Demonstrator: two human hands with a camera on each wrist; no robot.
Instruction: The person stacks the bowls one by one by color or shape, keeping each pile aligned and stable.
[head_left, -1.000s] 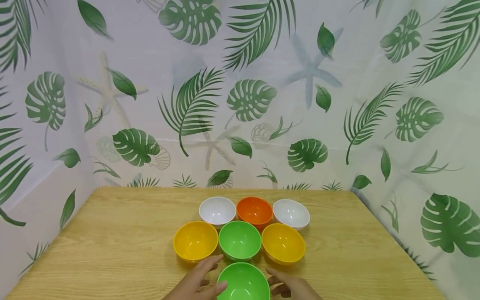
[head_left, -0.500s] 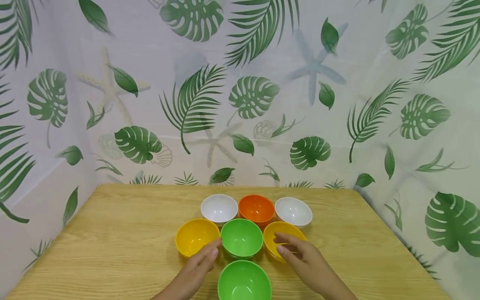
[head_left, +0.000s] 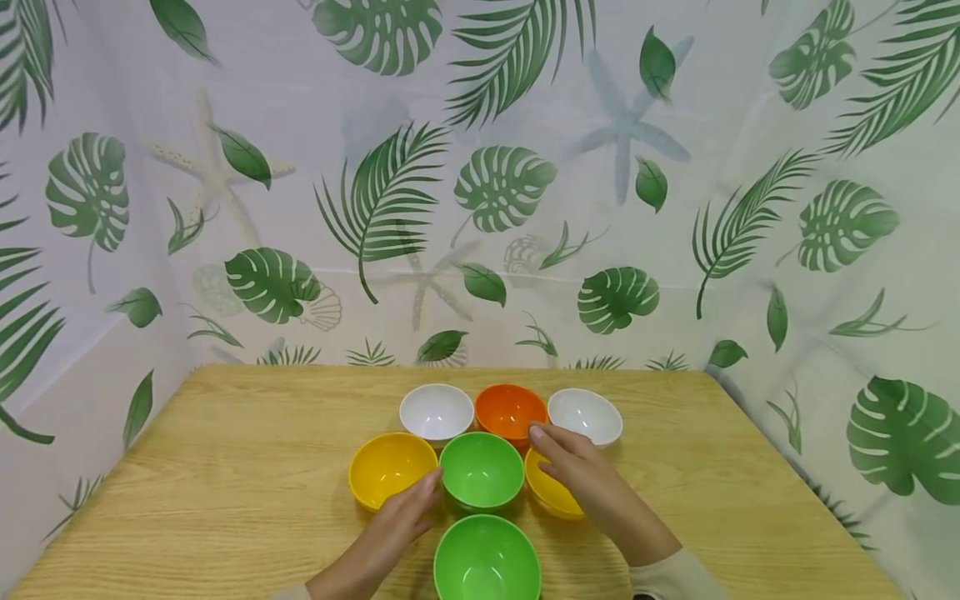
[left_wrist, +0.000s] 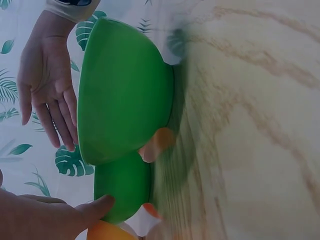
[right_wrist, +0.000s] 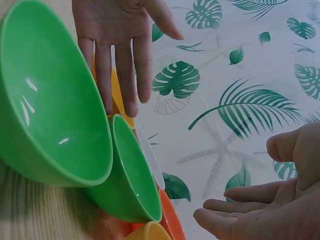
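Note:
My left hand (head_left: 396, 525) hovers at the front right of the left yellow bowl (head_left: 390, 471), fingertips close to the left rim of the middle green bowl (head_left: 482, 471). Over the right yellow bowl (head_left: 551, 496) extends my right hand (head_left: 588, 475), covering part of it; its fingertips overlap the orange bowl's (head_left: 512, 410) edge. Fingers of both hands look extended, and neither holds anything. Between the forearms, nearest me, a second green bowl (head_left: 487, 562) stands upright. In the right wrist view the right hand's palm (right_wrist: 305, 175) faces the left hand (right_wrist: 120, 45), with the green bowls low between them.
Two white bowls (head_left: 437, 412) (head_left: 585, 415) flank the orange one in the back row. The bowls stand close together on a wood-grain table (head_left: 247, 475). Behind and beside it hangs a white cloth (head_left: 480, 117) printed with green leaves and starfish.
Both hands have left the sides of the front green bowl. The right hand moved forward over the right yellow bowl; the left moved slightly forward. The bowls kept their places.

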